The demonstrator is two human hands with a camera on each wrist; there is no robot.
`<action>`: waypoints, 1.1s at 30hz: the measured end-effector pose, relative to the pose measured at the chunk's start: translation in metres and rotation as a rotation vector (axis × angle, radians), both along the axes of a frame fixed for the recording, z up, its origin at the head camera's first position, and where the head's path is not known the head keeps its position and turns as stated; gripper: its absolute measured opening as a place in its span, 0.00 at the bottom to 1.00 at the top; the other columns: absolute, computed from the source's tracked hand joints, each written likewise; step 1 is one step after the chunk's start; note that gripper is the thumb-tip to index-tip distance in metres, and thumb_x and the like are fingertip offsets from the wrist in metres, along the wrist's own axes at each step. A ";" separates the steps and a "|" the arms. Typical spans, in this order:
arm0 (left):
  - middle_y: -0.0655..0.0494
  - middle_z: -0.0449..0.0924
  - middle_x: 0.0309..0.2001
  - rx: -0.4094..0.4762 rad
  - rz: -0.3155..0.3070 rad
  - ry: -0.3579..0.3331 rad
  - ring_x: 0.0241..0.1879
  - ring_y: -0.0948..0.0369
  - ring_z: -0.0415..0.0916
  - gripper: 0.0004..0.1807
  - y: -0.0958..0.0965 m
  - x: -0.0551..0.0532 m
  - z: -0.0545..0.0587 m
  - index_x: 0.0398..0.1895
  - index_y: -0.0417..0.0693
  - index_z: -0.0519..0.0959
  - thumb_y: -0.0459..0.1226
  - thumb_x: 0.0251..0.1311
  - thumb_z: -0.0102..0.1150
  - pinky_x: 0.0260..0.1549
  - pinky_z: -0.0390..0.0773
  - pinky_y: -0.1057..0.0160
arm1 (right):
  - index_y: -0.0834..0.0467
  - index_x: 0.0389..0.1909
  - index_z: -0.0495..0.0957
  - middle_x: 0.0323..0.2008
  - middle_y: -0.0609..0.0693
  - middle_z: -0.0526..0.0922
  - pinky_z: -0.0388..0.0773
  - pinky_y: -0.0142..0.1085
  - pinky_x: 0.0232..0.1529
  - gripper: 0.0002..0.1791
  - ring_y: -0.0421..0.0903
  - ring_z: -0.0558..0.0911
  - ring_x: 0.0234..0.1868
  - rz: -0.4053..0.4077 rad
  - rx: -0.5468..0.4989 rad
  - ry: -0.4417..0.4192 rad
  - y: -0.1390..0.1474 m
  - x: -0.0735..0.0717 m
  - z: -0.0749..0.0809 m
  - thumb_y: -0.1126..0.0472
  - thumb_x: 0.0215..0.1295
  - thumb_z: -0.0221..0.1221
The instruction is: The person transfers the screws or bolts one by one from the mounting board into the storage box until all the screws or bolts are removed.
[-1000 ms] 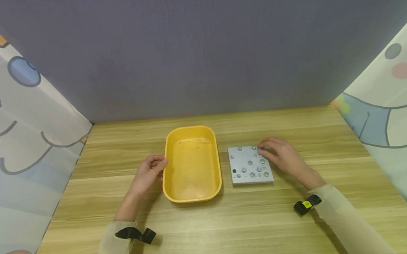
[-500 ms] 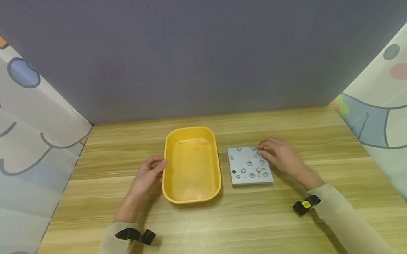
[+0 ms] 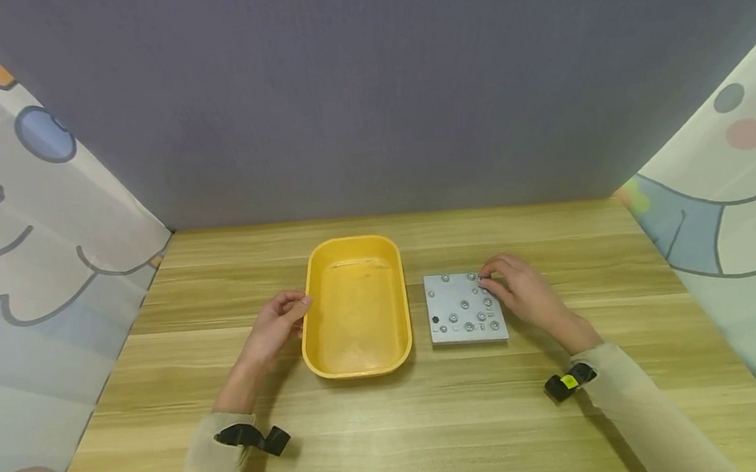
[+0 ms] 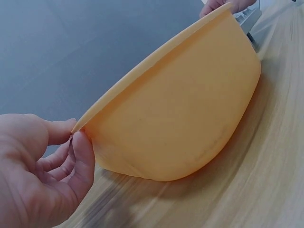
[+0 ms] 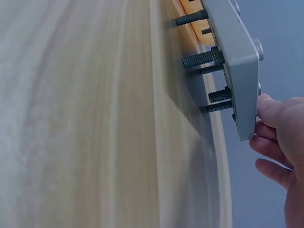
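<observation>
A deep yellow plastic tray (image 3: pixel 358 314) stands on the table left of a square grey metal plate (image 3: pixel 451 299). My left hand (image 3: pixel 274 328) pinches the tray's left rim; the left wrist view shows thumb (image 4: pixel 61 131) above and forefinger (image 4: pixel 83 159) below it. Round bolt heads dot the plate's top, and threaded bolt shanks (image 5: pixel 202 59) stick out underneath. At the plate's far right corner, the thumb and fingers of my right hand (image 3: pixel 523 290) close around a bolt head, mostly hidden by the fingertips. Along the plate's edge are further bolt heads (image 5: pixel 258 49).
All of this is on a wood-grain table (image 3: pixel 404 431). A grey panel (image 3: pixel 364 93) rises along its back edge, and cartoon-printed curtains (image 3: pixel 24 247) hang at both sides. Each wrist wears a black camera strap (image 3: pixel 572 379).
</observation>
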State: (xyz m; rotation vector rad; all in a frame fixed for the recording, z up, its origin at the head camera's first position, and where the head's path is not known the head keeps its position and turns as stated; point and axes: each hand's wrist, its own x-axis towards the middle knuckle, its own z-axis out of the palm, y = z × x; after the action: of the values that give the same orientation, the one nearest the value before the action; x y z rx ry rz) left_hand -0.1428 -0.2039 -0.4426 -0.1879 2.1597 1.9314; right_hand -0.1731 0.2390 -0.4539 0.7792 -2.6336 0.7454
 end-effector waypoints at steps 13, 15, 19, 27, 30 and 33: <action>0.58 0.81 0.39 0.017 0.006 -0.013 0.33 0.65 0.74 0.21 0.001 -0.001 -0.001 0.61 0.33 0.68 0.41 0.77 0.55 0.31 0.77 0.68 | 0.65 0.45 0.80 0.46 0.59 0.83 0.83 0.53 0.49 0.07 0.57 0.84 0.47 0.002 -0.021 -0.040 0.000 0.001 0.009 0.67 0.70 0.65; 0.59 0.80 0.38 0.019 0.006 -0.014 0.33 0.65 0.74 0.21 0.001 -0.001 -0.001 0.61 0.33 0.68 0.41 0.77 0.56 0.32 0.76 0.68 | 0.65 0.45 0.80 0.46 0.59 0.83 0.83 0.53 0.49 0.08 0.57 0.84 0.47 0.001 -0.019 -0.041 0.001 0.000 0.010 0.67 0.70 0.65; 0.59 0.80 0.38 0.023 0.009 -0.014 0.33 0.65 0.74 0.20 0.000 -0.001 -0.003 0.60 0.33 0.69 0.41 0.77 0.56 0.32 0.77 0.68 | 0.65 0.45 0.80 0.46 0.58 0.83 0.83 0.53 0.49 0.07 0.57 0.84 0.47 0.009 -0.020 -0.042 0.001 0.001 0.012 0.67 0.70 0.64; 0.58 0.80 0.38 0.028 0.017 -0.012 0.33 0.65 0.74 0.19 0.002 -0.001 -0.004 0.58 0.34 0.70 0.41 0.77 0.56 0.32 0.78 0.69 | 0.65 0.45 0.80 0.47 0.60 0.83 0.82 0.56 0.51 0.07 0.59 0.83 0.48 0.016 -0.016 -0.030 0.001 0.000 0.020 0.67 0.70 0.64; 0.57 0.80 0.39 0.030 0.017 -0.014 0.33 0.65 0.74 0.19 0.001 -0.001 -0.004 0.58 0.34 0.70 0.41 0.77 0.56 0.32 0.78 0.69 | 0.66 0.45 0.80 0.46 0.59 0.83 0.82 0.55 0.50 0.08 0.58 0.84 0.47 0.031 -0.018 -0.007 0.001 -0.001 0.022 0.67 0.70 0.65; 0.58 0.80 0.38 0.036 0.019 -0.014 0.32 0.65 0.74 0.19 0.002 0.000 -0.004 0.58 0.34 0.70 0.41 0.77 0.56 0.31 0.78 0.69 | 0.66 0.46 0.80 0.47 0.59 0.83 0.83 0.54 0.49 0.08 0.58 0.84 0.47 0.041 -0.021 0.006 -0.001 -0.003 0.023 0.67 0.69 0.65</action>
State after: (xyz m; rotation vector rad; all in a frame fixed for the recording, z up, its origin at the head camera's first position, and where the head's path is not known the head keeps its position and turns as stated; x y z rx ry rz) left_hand -0.1433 -0.2024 -0.4469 -0.2151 2.1209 1.9714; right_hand -0.1759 0.2384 -0.4308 0.8310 -2.6079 0.7788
